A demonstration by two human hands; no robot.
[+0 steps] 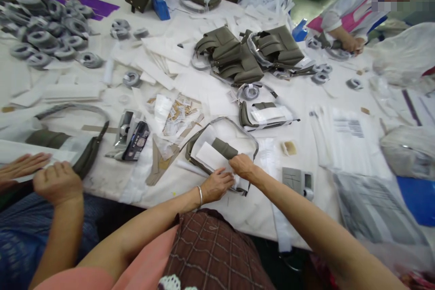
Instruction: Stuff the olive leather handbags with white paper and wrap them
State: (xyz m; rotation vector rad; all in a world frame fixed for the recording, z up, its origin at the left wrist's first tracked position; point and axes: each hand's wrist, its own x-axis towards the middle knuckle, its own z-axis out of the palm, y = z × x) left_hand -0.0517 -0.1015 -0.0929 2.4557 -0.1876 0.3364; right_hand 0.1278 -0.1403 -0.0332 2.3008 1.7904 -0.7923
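Note:
In front of me on the table lies an olive handbag [225, 147], with white paper [208, 158] over its body and its strap wrapped in pale film arching behind it. My left hand [219, 185], a bracelet at its wrist, rests on the bag's near side with the fingers stretched out. Beside it, my right hand [242, 166] is closed at the bag's right part; its fingers curl down, and whatever they grip is hidden beneath them. A second olive bag [265, 113] with white paper lies just behind, apart from my hands.
A co-worker's hands [57, 181] press on another bag [50, 138] at left. Rolls of grey wrapped straps [44, 41] heap at far left. Tags [180, 113], a boxed tape pack [134, 140], stacked olive bags [238, 54] and plastic sleeves [350, 140] surround the spot. Others work across the table.

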